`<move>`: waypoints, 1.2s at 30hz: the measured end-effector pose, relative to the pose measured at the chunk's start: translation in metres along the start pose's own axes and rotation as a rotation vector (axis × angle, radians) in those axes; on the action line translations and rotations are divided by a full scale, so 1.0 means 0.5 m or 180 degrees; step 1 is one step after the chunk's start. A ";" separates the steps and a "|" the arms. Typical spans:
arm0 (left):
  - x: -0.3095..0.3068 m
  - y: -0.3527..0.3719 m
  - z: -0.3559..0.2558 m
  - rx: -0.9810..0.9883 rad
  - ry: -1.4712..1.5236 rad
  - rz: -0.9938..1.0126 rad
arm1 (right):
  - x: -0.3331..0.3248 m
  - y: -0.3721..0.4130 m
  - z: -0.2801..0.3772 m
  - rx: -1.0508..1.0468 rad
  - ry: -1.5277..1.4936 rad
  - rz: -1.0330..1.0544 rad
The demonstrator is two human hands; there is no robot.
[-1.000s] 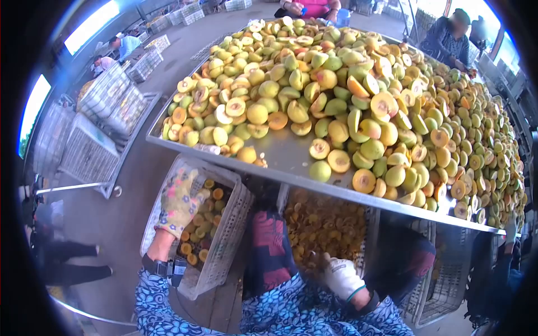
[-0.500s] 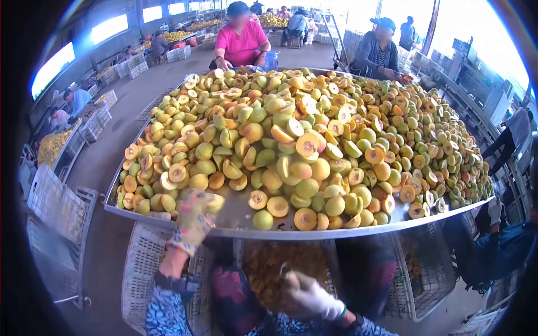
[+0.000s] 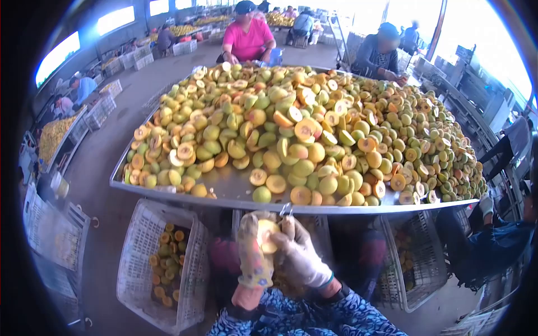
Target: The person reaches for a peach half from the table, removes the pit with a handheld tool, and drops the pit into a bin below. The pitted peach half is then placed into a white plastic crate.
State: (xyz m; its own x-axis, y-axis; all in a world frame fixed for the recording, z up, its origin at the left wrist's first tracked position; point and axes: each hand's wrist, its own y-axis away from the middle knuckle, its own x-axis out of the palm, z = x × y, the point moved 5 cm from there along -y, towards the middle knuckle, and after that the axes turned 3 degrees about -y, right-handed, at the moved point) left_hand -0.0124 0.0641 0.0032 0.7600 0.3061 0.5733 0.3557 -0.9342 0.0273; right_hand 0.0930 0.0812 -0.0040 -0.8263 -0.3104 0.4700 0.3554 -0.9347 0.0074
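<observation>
My left hand (image 3: 253, 255), in a flowered glove, is closed around a yellow peach half (image 3: 267, 235) with its cut face turned up. My right hand (image 3: 300, 253), in a white glove, presses against the same fruit and grips a small metal tool (image 3: 286, 210) whose tip sticks up above the fingers. Both hands meet just below the front rim of the metal table (image 3: 224, 200). A heap of halved and whole peaches (image 3: 302, 129) covers that table.
A white crate (image 3: 137, 263) with some peach pieces stands on the floor at lower left, and another crate (image 3: 417, 269) at lower right. People sit across the table (image 3: 246, 36) (image 3: 381, 53). A co-worker's blue sleeve (image 3: 496, 243) is at the right.
My left hand came back from the table edge holding a peach half. My right hand rose from my lap to meet it. The view shifted slightly.
</observation>
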 end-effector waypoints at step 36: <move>0.003 0.037 -0.048 0.1024 -0.1429 0.0047 | 0.012 0.070 0.057 0.0569 0.1606 0.1867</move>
State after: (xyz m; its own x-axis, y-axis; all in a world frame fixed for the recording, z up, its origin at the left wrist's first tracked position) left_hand -0.0175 0.0428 0.0241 0.8985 0.4071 0.1643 0.4379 -0.8574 -0.2702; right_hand 0.1129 0.0513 0.0244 -0.5656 -0.8245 -0.0155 0.8234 -0.5657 0.0442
